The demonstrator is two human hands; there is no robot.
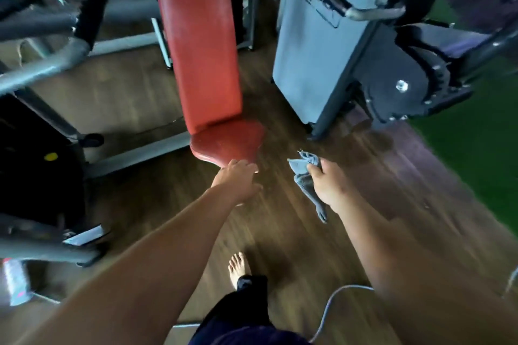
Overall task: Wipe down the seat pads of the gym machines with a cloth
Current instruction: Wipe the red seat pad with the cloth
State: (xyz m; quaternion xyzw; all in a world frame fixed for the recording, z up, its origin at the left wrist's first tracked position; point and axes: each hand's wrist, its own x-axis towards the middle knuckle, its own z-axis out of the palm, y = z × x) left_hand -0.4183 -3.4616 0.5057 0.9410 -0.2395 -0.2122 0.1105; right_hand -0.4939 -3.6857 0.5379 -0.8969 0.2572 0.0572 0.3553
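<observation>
A red seat pad sits low in the middle of the view, with a long red back pad rising behind it. My left hand reaches out just in front of the seat's near edge, fingers relaxed and holding nothing; whether it touches the pad I cannot tell. To the right, my right hand grips a crumpled grey cloth, whose loose end hangs down toward the floor. The cloth is apart from the seat.
A grey weight-stack housing with black linkage stands right of the seat. Grey tubular frames and a black-gripped handle fill the left. A spray bottle stands at lower left. The floor is wood plank, with green turf on the right. My bare foot is below.
</observation>
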